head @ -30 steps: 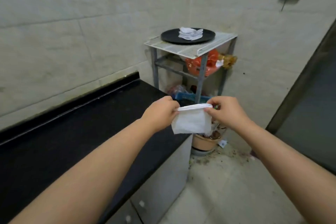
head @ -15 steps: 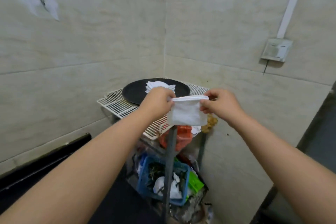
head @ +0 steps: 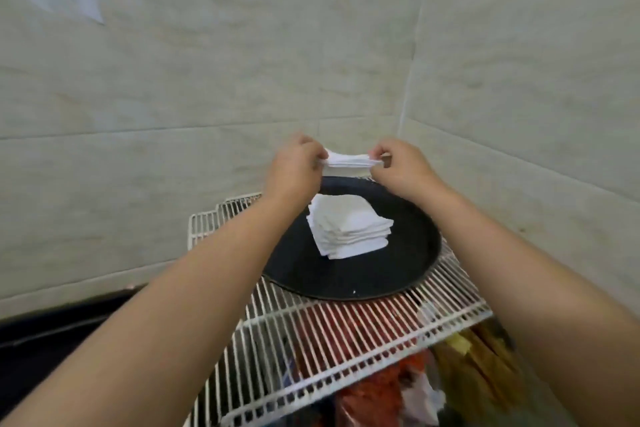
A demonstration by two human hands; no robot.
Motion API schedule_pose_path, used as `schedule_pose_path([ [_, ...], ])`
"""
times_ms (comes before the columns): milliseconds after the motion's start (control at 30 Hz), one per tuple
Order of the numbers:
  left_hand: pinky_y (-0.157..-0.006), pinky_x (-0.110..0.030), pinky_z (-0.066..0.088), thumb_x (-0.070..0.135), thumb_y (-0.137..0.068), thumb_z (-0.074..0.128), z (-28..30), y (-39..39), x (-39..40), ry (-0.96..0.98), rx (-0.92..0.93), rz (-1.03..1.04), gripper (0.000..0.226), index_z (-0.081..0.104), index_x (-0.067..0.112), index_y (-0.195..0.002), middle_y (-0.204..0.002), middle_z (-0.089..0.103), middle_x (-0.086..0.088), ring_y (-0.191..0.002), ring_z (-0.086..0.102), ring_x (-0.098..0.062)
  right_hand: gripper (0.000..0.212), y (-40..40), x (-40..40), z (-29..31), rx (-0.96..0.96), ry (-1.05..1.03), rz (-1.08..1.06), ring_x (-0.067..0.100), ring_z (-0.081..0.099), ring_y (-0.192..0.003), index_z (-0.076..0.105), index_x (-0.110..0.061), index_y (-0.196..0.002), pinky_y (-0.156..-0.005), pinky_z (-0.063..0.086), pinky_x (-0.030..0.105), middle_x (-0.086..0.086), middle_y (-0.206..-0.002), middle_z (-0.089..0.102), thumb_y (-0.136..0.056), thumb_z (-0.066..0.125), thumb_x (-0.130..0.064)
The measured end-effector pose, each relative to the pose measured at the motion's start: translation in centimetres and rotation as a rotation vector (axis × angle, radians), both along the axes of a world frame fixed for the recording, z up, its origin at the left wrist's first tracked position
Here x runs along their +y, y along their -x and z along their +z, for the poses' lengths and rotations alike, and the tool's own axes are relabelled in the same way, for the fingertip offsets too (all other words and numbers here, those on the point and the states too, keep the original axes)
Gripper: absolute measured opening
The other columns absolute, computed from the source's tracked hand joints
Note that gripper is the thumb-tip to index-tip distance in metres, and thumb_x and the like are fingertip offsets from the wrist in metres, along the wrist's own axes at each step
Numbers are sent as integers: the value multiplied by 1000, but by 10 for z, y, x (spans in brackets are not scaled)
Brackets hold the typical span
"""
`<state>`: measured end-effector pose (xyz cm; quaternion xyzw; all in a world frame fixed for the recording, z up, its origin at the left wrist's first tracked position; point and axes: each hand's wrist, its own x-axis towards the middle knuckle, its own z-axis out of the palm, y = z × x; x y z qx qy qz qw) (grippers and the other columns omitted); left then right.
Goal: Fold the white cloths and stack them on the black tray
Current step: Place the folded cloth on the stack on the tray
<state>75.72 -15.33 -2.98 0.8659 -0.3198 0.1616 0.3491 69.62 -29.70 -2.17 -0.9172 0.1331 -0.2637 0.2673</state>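
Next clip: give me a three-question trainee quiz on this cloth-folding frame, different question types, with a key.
1. True or false: the folded cloth already rests on the stack.
2. What carries the black tray? A) counter B) white wire rack C) floor
3. Fill in: the left hand and right hand each ____ one end of the cloth.

Key: 1 false, it is held above the tray; 2 B, the wire rack; 3 pinch.

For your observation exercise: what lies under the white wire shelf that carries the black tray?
Through the white wire shelf show red and yellowish bags or packets. What they hold is blurred. Anything beneath the black tray is covered.
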Motion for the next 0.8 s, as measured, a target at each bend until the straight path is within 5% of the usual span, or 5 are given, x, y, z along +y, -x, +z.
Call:
schedule_pose_path([
  [233, -95, -28, 43, 10, -92, 53, -65, -10, -34, -301, 85, 47, 28, 63, 10, -118, -126, 54, -8, -110, 55, -24, 19, -38, -61, -70, 300, 50, 261, 18, 45, -86, 60, 4, -95, -73, 32, 23, 19, -114, 58, -80, 49, 5],
  [433, -82, -21, 40, 9, -86, 62, -63, 2, -44, -169, 36, 77, 25, 67, 4, -110, -111, 61, -14, -96, 58, -25, 16, -28, -82, -64, 200, 7, 319, 33, 55, -104, 60, 1, -92, -91, 45, 41, 20, -113, 60, -80, 50, 5],
  [800, -85, -23, 45, 30, -93, 51, -72, 28, -20, -477, 79, 100, 40, 49, 18, -131, -131, 50, -2, -106, 56, -16, 16, -3, -74, -70, 424, 262, 424, 19, 54, -92, 58, -9, -101, -75, 41, 27, 6, -103, 57, -86, 53, -12],
])
